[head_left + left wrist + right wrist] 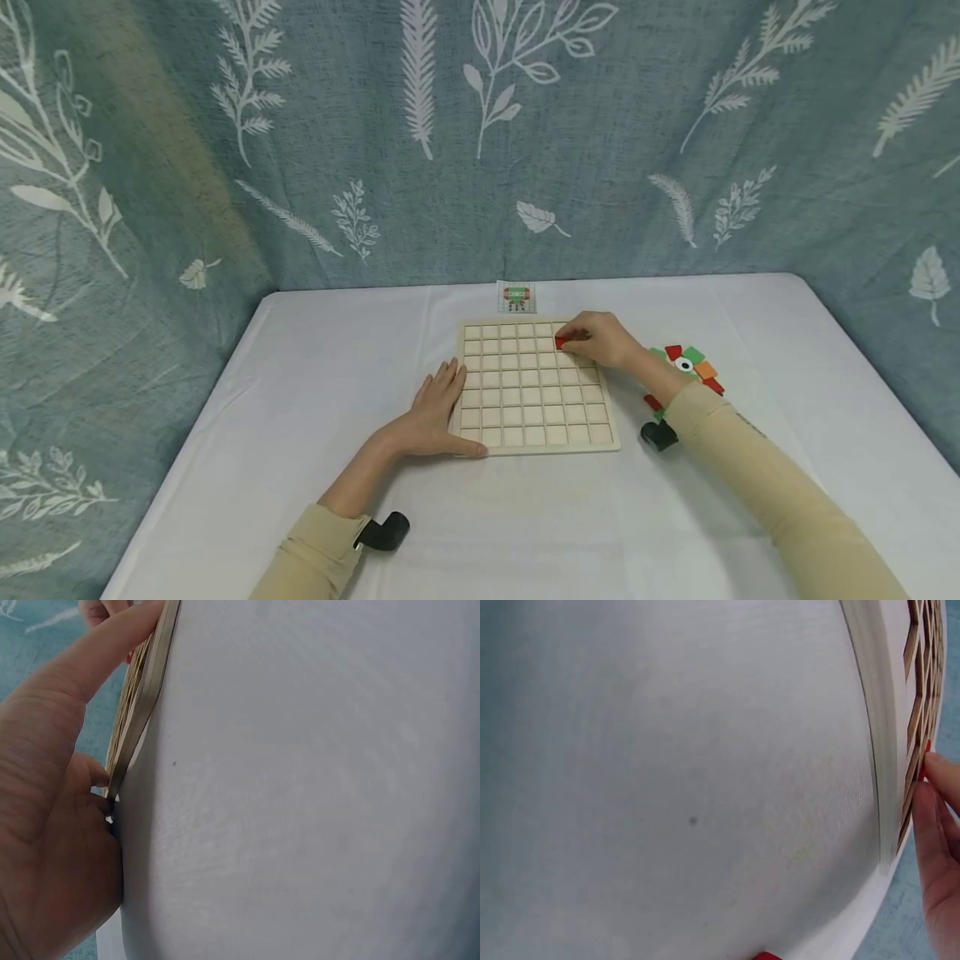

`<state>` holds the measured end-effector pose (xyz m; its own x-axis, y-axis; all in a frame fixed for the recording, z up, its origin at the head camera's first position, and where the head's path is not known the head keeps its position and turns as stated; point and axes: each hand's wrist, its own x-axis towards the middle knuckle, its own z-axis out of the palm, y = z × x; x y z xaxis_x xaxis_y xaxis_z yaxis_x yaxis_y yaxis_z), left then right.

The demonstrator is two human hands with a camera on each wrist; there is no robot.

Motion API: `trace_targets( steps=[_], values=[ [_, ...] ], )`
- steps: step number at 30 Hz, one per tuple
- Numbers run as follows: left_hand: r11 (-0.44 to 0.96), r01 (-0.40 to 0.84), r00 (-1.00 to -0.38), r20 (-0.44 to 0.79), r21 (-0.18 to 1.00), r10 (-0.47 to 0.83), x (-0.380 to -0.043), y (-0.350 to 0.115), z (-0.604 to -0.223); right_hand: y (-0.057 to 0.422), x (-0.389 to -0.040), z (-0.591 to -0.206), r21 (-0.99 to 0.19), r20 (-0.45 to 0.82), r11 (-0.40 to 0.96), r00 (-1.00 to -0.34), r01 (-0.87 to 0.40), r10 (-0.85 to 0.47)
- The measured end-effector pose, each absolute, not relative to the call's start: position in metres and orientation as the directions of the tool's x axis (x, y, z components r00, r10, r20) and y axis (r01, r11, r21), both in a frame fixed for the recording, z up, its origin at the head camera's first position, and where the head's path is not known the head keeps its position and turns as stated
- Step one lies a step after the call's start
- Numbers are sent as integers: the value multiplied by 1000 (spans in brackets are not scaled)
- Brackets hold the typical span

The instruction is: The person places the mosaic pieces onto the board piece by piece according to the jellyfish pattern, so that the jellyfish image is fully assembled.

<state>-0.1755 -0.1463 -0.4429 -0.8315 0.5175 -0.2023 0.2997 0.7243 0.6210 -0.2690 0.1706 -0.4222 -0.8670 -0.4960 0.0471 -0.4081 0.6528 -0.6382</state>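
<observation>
A pale wooden board (pixel 534 392) with a grid of square recesses lies on the table. My right hand (pixel 600 340) is over its far right part, with a small red tile (pixel 559 342) pinched between thumb and fingertips at one of the recesses. The same red tile (pixel 928 759) shows between the fingertips in the right wrist view. At the near left corner my left hand (pixel 429 417) rests spread out, its straight fingers along the left side and its thumb (pixel 112 645) along the front edge of the board.
To the right of the board lies a loose group of red, green and orange tiles with a round white-and-black piece (pixel 683 364), partly hidden by the right forearm. A small printed pattern card (pixel 517 297) lies behind the board. Patterned blue-green curtains (pixel 450 217) surround the white-covered table (pixel 315 375).
</observation>
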Motion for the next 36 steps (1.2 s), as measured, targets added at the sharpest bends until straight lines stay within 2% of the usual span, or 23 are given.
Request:
trace_targets(
  steps=[7, 13, 19, 22, 30, 36],
  values=[
    [724, 300, -834, -196, 621, 515, -176, -145, -443, 182, -264, -415, -662, 1, 660, -880, -356, -474],
    [724, 300, -835, -197, 621, 514, -178, -145, -446, 224, -262, -399, -620, 12, 720, -922, -311, -387],
    [733, 301, -833, -206, 610, 514, -178, -145, -446, 276, -250, -393, -504, -124, 831, -932, -236, -340],
    [729, 299, -833, -203, 616, 514, -177, -145, -445, 290, -244, -398, -497, -173, 840, -924, -218, -342],
    [719, 310, -835, -184, 622, 519, -175, -146, -443, 287, -242, -415, -522, -45, 790, -915, -321, -401],
    [718, 311, -835, -181, 622, 519, -175, -146, -443, 282, -243, -418, -546, -45, 791, -933, -277, -357]
  ],
)
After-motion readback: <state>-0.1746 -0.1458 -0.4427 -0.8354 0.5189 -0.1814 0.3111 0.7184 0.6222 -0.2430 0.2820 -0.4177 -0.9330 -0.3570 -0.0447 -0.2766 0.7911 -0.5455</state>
